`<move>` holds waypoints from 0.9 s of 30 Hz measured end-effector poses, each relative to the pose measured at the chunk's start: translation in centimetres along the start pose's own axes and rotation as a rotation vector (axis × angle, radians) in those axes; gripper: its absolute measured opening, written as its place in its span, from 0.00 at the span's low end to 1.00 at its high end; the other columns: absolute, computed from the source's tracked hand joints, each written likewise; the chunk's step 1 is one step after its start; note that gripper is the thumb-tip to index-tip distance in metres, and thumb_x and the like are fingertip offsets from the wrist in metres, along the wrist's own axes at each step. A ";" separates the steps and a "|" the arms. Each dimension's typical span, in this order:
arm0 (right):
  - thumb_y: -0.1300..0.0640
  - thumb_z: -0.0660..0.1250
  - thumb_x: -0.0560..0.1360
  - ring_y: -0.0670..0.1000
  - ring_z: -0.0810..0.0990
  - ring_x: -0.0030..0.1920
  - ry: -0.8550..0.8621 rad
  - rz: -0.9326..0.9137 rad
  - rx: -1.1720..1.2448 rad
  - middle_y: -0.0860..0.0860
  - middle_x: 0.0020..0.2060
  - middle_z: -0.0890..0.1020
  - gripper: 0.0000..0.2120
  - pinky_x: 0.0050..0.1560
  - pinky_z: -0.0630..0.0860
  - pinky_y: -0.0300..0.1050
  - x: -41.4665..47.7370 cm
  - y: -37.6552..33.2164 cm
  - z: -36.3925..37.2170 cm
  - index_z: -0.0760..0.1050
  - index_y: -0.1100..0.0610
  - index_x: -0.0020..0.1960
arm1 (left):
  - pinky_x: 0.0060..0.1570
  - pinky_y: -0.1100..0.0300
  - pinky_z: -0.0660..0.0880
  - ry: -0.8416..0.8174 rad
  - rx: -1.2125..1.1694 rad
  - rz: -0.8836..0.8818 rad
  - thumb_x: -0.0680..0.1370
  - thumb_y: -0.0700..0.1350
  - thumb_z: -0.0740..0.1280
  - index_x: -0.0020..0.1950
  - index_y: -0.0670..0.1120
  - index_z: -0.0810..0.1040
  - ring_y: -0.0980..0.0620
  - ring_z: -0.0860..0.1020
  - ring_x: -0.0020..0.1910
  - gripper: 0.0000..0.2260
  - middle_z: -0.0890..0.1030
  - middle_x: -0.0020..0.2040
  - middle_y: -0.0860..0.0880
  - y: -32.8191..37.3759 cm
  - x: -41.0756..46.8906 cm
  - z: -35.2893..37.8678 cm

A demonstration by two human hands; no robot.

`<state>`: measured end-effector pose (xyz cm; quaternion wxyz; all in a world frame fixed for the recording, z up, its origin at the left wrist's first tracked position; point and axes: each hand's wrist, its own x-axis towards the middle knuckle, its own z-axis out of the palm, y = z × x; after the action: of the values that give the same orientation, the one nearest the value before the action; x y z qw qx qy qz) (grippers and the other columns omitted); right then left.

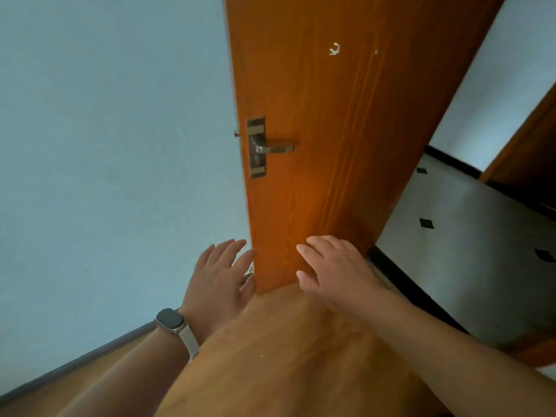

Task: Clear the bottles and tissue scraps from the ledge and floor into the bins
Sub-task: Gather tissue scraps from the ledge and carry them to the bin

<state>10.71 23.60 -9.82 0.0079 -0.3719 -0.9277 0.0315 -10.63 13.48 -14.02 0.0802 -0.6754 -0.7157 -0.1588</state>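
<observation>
Bottles, tissue scraps and bins are all out of view; you stand empty-handed at a door [316, 100].
Progress can't be read from here: you face the orange door and a pale wall [105, 145], and the ledge doesn't show either, so how much is cleared or left is unknown (my guess is you are moving between rooms). The wooden floor [285, 356] under you and the tiled floor [466, 251] past the doorway carry no litter that I can make out. Your left hand [218, 276], watch [170, 322] on its wrist, reaches forward with straight fingers beside the door's edge. Your right hand [334, 272] hovers flat before the door's lower part, fingers loose. Both hold nothing and are apart; whether either touches the wood I cannot tell.
</observation>
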 end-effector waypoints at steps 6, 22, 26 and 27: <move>0.38 0.51 0.80 0.52 0.61 0.73 0.034 -0.187 -0.050 0.48 0.74 0.64 0.26 0.72 0.57 0.50 6.8 -10.3 0.8 0.60 0.47 0.74 | 0.66 0.44 0.67 0.051 0.043 -0.161 0.76 0.55 0.60 0.66 0.50 0.76 0.44 0.72 0.66 0.20 0.76 0.66 0.47 -10.1 -5.1 -2.9; 0.43 0.57 0.78 0.57 0.73 0.63 0.090 -0.821 -0.008 0.54 0.67 0.74 0.23 0.62 0.70 0.53 21.6 -29.1 2.4 0.71 0.54 0.68 | 0.67 0.43 0.68 0.012 0.312 -0.738 0.76 0.53 0.69 0.67 0.50 0.74 0.43 0.73 0.67 0.21 0.75 0.67 0.46 -22.8 -15.9 -8.0; 0.43 0.59 0.76 0.57 0.77 0.58 0.113 -0.979 0.054 0.55 0.62 0.78 0.23 0.56 0.75 0.54 25.5 -31.3 3.2 0.75 0.55 0.64 | 0.67 0.44 0.67 -0.024 0.375 -0.925 0.76 0.55 0.68 0.68 0.51 0.74 0.43 0.73 0.67 0.22 0.75 0.68 0.47 -23.3 -15.0 -8.8; 0.43 0.59 0.76 0.57 0.78 0.57 0.113 -1.016 0.073 0.55 0.61 0.78 0.22 0.55 0.75 0.54 26.5 -31.8 3.1 0.75 0.55 0.63 | 0.67 0.44 0.67 -0.021 0.373 -0.976 0.76 0.56 0.67 0.68 0.52 0.73 0.43 0.72 0.67 0.22 0.74 0.68 0.48 -23.3 -14.8 -9.2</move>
<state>-30.49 18.81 -11.14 0.0854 0.1252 -0.9878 0.0357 -33.51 -4.43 -13.07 0.1087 -0.2391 -0.9640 -0.0408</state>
